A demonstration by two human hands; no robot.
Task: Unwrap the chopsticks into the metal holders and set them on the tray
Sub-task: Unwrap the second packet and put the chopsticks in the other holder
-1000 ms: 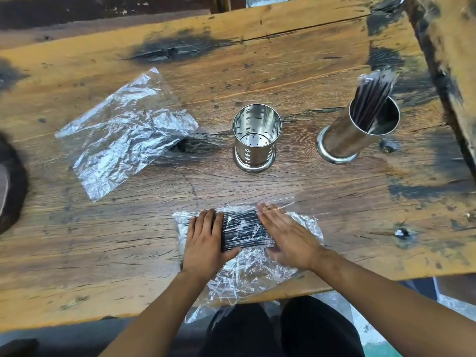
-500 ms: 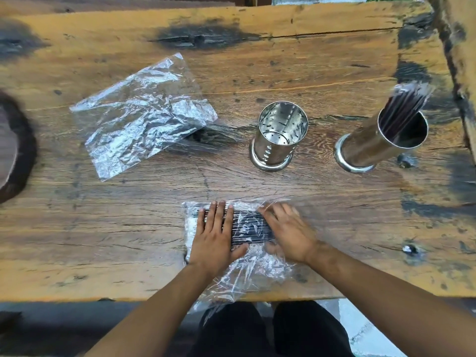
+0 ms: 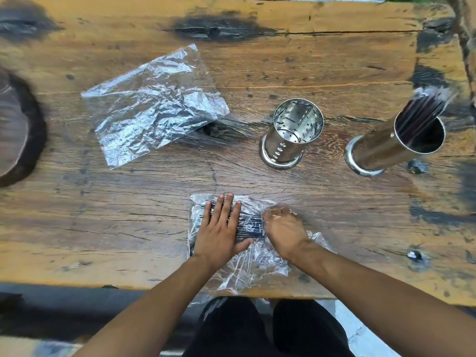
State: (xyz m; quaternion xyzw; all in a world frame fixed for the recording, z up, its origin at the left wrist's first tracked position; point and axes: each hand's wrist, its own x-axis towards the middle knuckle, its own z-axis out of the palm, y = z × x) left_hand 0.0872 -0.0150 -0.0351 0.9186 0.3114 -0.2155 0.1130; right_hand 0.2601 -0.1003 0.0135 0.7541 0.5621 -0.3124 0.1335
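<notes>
A bundle of dark chopsticks (image 3: pixel 248 225), wrapped in a crinkled clear plastic bag (image 3: pixel 257 264), lies flat on the weathered wooden table (image 3: pixel 128 228) at its near edge, just in front of the person's dark-trousered lap. The bundle's long axis runs left to right, roughly parallel to that edge, with its ends hidden under the hands on either side. The loose part of the bag spills toward the person and hangs slightly over the edge.

The left hand (image 3: pixel 220 228) lies palm down on the left part of the bundle, fingers straight and close together pointing away from the person, thumb spread toward the right along the near side of the sticks; it presses flat and grips nothing. The right hand (image 3: pixel 283 229) sits at the bundle's right end with its fingers curled, pinching the plastic there; motion blur hides the exact hold. Both forearms come in from the near edge and converge on the bundle.

Beyond the bundle and a little to its right stands an empty perforated steel cylinder holder (image 3: pixel 291 140), upright. Farther right of that stands a second steel holder (image 3: pixel 396 145) with dark chopsticks (image 3: pixel 422 112) standing in it, their tops blurred. Beyond the bundle to its left, well apart, lies an empty crumpled clear plastic wrapper (image 3: pixel 152 104). At the far left edge is part of a dark round wooden tray (image 3: pixel 18 135).
</notes>
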